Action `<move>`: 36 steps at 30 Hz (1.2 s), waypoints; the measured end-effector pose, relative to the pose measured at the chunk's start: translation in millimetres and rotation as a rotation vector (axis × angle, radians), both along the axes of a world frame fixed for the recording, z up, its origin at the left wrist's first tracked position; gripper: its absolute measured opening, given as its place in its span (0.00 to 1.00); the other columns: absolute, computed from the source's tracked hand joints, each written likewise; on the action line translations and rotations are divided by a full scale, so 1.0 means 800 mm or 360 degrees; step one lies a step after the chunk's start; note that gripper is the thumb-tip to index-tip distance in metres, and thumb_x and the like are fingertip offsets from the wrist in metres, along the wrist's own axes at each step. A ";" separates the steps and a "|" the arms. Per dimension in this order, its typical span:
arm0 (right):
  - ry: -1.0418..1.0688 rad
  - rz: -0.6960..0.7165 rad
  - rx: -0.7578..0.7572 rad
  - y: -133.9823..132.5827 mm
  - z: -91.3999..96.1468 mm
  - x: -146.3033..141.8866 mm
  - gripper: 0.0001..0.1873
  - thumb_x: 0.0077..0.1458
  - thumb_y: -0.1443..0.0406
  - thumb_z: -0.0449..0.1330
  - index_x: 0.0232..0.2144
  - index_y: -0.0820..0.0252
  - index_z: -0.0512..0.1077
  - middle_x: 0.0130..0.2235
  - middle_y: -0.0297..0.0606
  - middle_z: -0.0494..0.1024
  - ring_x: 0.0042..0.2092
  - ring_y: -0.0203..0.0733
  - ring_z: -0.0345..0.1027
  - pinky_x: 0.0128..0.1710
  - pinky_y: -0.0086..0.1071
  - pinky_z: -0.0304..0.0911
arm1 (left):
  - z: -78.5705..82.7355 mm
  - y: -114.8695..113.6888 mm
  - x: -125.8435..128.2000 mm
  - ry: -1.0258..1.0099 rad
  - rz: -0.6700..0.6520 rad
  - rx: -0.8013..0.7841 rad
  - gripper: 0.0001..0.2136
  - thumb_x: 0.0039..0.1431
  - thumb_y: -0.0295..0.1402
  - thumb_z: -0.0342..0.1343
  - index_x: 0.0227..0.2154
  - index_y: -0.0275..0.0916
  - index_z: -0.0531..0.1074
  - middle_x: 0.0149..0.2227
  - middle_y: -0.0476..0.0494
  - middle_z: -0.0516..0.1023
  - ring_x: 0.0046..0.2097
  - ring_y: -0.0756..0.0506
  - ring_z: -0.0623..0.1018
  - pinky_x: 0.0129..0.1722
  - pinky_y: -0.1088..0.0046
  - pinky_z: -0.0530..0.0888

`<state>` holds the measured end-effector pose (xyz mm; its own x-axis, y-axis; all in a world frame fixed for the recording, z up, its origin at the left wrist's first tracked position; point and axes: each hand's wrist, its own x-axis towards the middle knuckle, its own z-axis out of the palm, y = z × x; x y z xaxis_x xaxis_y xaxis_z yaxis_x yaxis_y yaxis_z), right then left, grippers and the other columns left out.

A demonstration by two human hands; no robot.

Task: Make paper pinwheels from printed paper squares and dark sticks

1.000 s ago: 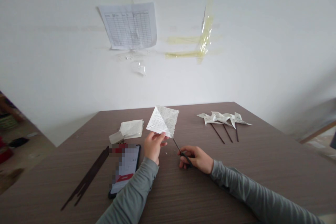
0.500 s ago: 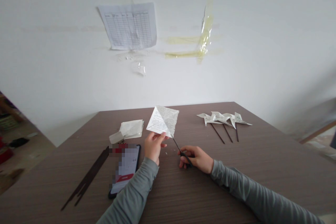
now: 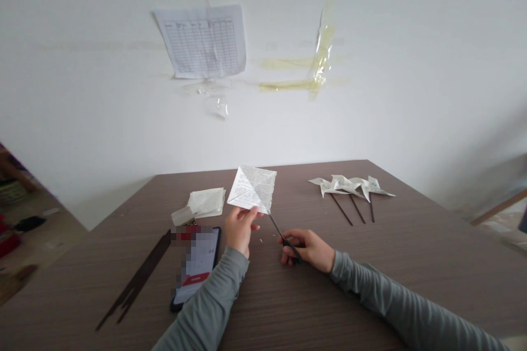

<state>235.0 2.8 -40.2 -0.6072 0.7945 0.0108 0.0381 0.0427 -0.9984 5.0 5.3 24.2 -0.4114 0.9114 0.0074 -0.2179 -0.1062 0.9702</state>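
My left hand [image 3: 240, 228] pinches the lower corner of a square of printed paper [image 3: 252, 188] and holds it up above the brown table [image 3: 370, 263]. The square shows diagonal creases. In my right hand [image 3: 309, 248] are dark scissors [image 3: 283, 237], gripped by the handles. Their blades point up and left and meet the paper's bottom corner, just right of my left fingers. Both forearms wear grey sleeves.
A stack of cut paper squares [image 3: 201, 203] lies left of the held square. Dark thin sticks [image 3: 138, 279] lie at the left beside a phone [image 3: 196, 265]. Three finished paper pinwheels on sticks [image 3: 352, 189] lie at the right. A printed sheet [image 3: 203, 39] and tape [image 3: 319, 60] hang on the wall.
The held paper has turned slightly and shifted a little left. Both hands and the scissors stay almost where they were.
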 end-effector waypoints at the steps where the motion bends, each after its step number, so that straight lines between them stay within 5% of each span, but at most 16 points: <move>1: -0.0002 0.0000 0.0001 0.000 0.000 0.000 0.49 0.52 0.21 0.85 0.48 0.53 0.82 0.37 0.40 0.93 0.34 0.47 0.83 0.44 0.45 0.82 | 0.000 0.000 0.000 -0.0005 0.0004 -0.0002 0.15 0.55 0.31 0.85 0.41 0.41 0.86 0.40 0.41 0.96 0.38 0.39 0.96 0.24 0.78 0.77; 36: -0.0021 0.0006 -0.0002 0.000 0.000 0.000 0.50 0.52 0.20 0.85 0.48 0.53 0.83 0.35 0.38 0.91 0.34 0.48 0.83 0.46 0.47 0.83 | -0.003 0.004 -0.004 -0.0008 -0.0024 0.0033 0.16 0.53 0.32 0.86 0.41 0.41 0.87 0.38 0.42 0.96 0.33 0.41 0.94 0.19 0.81 0.69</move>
<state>235.3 2.9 -40.4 -0.6104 0.7921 0.0021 0.0511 0.0419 -0.9978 2.1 8.8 21.9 -0.3979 0.9171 0.0243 -0.2246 -0.1230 0.9667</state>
